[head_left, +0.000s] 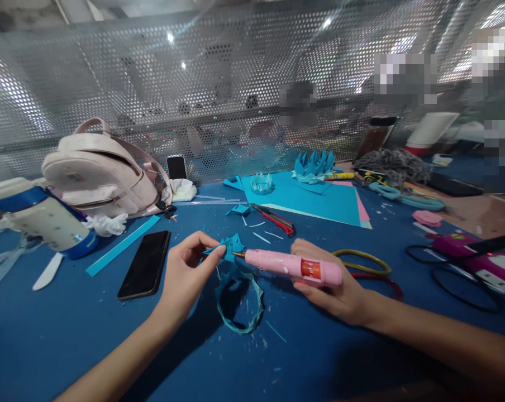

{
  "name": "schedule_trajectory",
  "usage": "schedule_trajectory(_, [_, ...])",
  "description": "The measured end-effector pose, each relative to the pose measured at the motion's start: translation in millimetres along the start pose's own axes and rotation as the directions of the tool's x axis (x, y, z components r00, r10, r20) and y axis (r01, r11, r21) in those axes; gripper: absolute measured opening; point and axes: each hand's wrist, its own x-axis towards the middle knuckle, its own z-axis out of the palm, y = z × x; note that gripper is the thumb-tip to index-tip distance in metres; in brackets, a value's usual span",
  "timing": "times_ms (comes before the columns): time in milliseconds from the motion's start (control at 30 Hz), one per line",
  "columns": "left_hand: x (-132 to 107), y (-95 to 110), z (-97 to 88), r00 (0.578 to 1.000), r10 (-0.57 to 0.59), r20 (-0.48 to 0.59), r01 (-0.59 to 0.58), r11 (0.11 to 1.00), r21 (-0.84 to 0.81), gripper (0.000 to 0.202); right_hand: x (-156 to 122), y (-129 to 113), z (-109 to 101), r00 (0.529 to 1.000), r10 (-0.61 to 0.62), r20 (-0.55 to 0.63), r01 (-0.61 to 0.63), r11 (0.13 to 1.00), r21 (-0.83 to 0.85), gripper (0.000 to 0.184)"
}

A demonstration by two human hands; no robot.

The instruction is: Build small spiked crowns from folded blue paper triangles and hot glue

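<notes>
Between the thumb and fingers of my left hand [194,265] is a folded blue paper piece [234,244], held above the table. My right hand [325,285] grips a pink glue gun [277,262] lying sideways in the fist. Its metal nozzle meets or nearly meets the right edge of the paper piece; I cannot tell which. Just below, a ring of folded blue paper [261,304] appears to rest on the table, its upper part close under the held piece. Another small folded blue piece [239,210] lies farther back.
A black phone [144,265] and a blue paper strip [122,245] lie at left, near a tumbler [47,218] and a backpack [105,173]. A red utility knife [277,220], blue sheets [319,198] and paper crowns [314,166] are behind. Scissors [361,262] and a purple device [479,262] with cable lie right.
</notes>
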Motion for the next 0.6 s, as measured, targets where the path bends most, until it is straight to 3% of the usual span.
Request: schedule_trajectory(600, [0.5, 0.8, -0.8, 0.998, 0.008, -0.054, -0.008, 1.0, 0.0, 0.019, 1.3, -1.7, 0.7, 0.999, -0.03, 0.021, 0.031, 0.999, -0.037, 0.023])
